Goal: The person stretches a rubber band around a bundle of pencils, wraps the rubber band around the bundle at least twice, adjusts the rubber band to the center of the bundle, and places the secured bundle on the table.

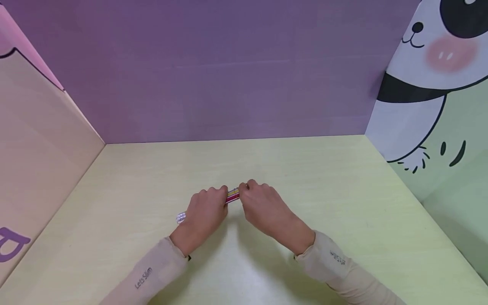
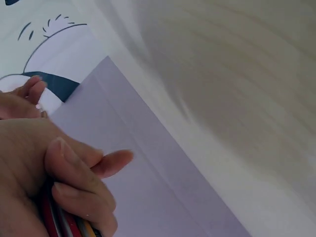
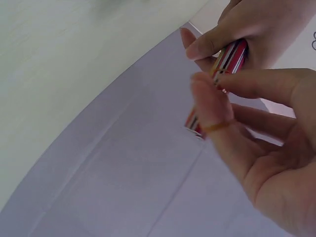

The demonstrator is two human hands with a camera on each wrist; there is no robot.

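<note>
A bundle of slim, colourful pencils [image 1: 233, 195], striped red, yellow, black and white, is held tilted above the table. My left hand [image 1: 206, 209] grips it, fingers wrapped round its middle; its pale end [image 1: 181, 217] sticks out past that hand. In the left wrist view the pencils [image 2: 69, 222] show under the curled fingers [image 2: 81, 185]. At the bundle's other end is my right hand [image 1: 267, 209]. An orange rubber band [image 3: 218, 127] circles its thumb, and thumb and index finger close in on the pencils [image 3: 232, 57] where a band also crosses them.
Under the hands lies a pale wooden table [image 1: 133, 182]. A purple panel [image 1: 236, 76] rises at its back, a pink panel [image 1: 42, 140] on the left, and a green panel with a cartoon panda [image 1: 415, 118] on the right.
</note>
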